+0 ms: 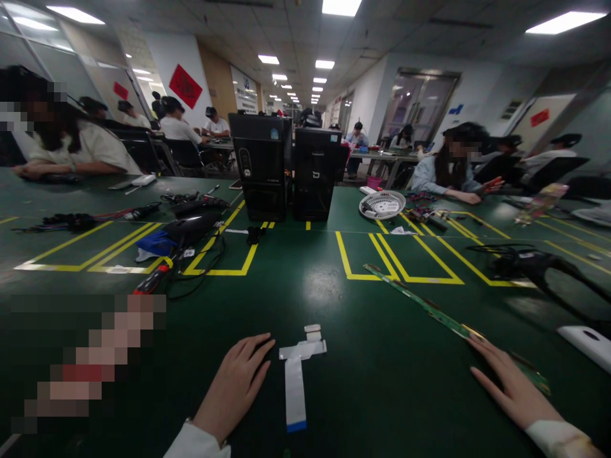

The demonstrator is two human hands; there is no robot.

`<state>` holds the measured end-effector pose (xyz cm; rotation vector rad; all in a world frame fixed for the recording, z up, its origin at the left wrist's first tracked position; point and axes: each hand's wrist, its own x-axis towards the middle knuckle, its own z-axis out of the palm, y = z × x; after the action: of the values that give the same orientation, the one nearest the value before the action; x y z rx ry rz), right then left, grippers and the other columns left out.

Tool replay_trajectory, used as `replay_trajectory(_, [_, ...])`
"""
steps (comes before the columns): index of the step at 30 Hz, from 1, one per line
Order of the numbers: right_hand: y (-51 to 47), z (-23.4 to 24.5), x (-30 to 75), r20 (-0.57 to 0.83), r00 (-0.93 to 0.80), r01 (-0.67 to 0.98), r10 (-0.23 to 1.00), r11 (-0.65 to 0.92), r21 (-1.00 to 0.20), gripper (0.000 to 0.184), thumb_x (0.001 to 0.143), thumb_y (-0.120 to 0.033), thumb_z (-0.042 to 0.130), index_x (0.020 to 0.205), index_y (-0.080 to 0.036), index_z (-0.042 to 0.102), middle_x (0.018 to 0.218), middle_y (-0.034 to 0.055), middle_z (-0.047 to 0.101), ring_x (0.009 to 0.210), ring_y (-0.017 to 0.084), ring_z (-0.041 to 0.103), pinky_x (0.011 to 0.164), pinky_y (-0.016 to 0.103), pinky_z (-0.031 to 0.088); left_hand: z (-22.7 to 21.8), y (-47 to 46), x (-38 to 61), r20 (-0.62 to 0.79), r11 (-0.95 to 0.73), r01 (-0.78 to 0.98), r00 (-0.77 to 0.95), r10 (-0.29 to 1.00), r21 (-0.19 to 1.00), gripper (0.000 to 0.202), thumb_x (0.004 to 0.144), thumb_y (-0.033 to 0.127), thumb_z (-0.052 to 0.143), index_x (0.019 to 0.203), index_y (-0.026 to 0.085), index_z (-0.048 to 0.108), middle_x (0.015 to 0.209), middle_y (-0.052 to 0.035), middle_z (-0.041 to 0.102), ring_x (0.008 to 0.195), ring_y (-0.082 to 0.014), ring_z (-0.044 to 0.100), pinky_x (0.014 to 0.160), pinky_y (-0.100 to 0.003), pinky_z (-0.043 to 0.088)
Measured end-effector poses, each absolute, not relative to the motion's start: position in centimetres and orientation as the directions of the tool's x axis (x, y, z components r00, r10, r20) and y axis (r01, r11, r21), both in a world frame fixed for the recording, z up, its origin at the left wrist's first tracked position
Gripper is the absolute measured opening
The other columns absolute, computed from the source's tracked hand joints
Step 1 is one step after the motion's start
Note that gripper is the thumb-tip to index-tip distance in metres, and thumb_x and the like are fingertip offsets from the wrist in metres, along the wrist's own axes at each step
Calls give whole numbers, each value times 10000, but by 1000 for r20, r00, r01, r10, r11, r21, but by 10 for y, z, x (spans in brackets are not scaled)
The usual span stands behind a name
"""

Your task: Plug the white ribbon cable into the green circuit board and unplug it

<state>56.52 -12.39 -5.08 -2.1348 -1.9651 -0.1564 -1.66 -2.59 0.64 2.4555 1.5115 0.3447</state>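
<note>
so our left hand (pixel 238 381) rests on the worktop (pixel 382 394), fingers spread out, gripping nothing. the white ribbon cable (pixel 295 388) is just right of those fingertips, well apart from our right hand (pixel 506 375), so the left is clearly nearer. its long axis runs away from us, blue end closest, with a crosswise bit near the far end. our right hand has its thumb out, not clamped on anything, fingertips at the green circuit board (pixel 424 305), which slants from far middle to near right; can't tell if they're pressing. further back there's a round white basket (pixel 382 205) with dark bits inside, too blurry to name.
</note>
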Motion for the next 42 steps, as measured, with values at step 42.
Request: replay_trajectory(42, [-7, -27, 303, 336, -306, 917, 891, 370, -146, 492, 909, -433, 397, 1309, -159, 481, 1386, 166, 411, 1300, 298, 351, 1040, 507, 354, 4, -26, -16, 100, -450, 828, 444, 891, 334, 400, 921, 314, 402, 1306, 266, 501, 1349, -38, 506, 1231, -250, 453, 1011, -476, 393])
